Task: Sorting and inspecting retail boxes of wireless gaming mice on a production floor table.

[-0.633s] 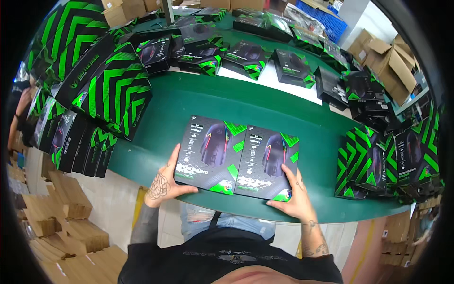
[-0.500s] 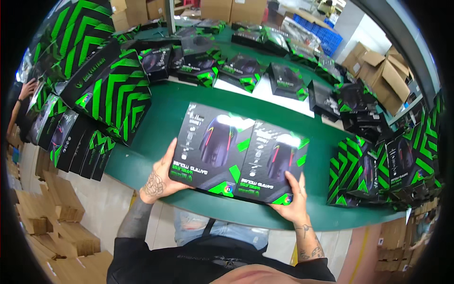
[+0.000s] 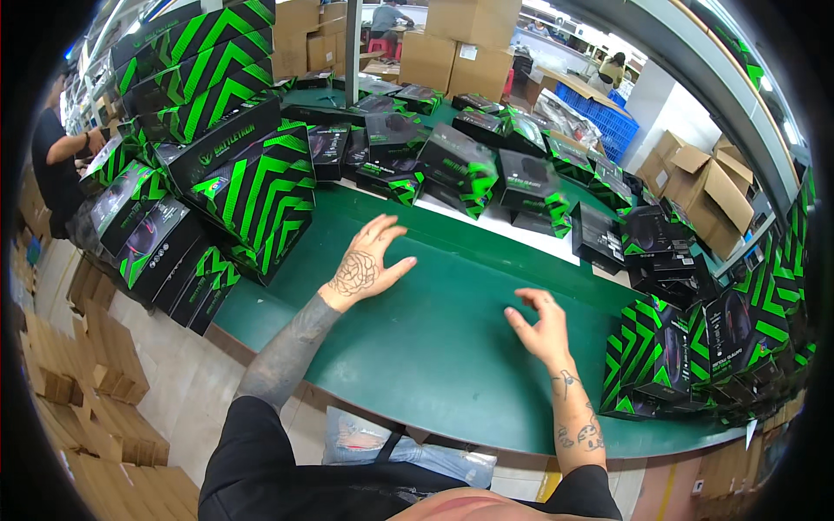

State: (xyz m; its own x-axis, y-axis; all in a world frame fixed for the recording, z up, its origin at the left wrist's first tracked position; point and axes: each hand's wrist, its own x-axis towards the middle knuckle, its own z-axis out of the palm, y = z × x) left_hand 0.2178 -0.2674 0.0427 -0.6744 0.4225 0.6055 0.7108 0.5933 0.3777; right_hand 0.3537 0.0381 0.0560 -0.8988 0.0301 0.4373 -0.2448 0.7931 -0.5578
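My left hand [image 3: 365, 265] is over the green table [image 3: 426, 365], its fingers stretched out and apart, holding nothing. To its right my right hand [image 3: 543, 328] is also empty, its fingers loosely bent with the thumb apart. Beyond my hands is a black and green gaming mouse box [image 3: 458, 165], slightly blurred, on the row of boxes at the far side of the table. Another mouse box [image 3: 530, 184] is just right of it, its green corner also smeared by motion. Neither hand touches a box.
Stacked large green-striped boxes [image 3: 252, 200] stand at left, with more mouse boxes [image 3: 669, 347] piled at right. Brown cartons [image 3: 456, 61] and a blue crate [image 3: 595, 117] are behind. A co-worker [image 3: 61, 161] stands at far left. Flattened cardboard [image 3: 95, 365] lies lower left.
Both hands have let go of the two mouse boxes they held side by side. Boxes now top the far row, and my hands are apart. The view has tilted up.
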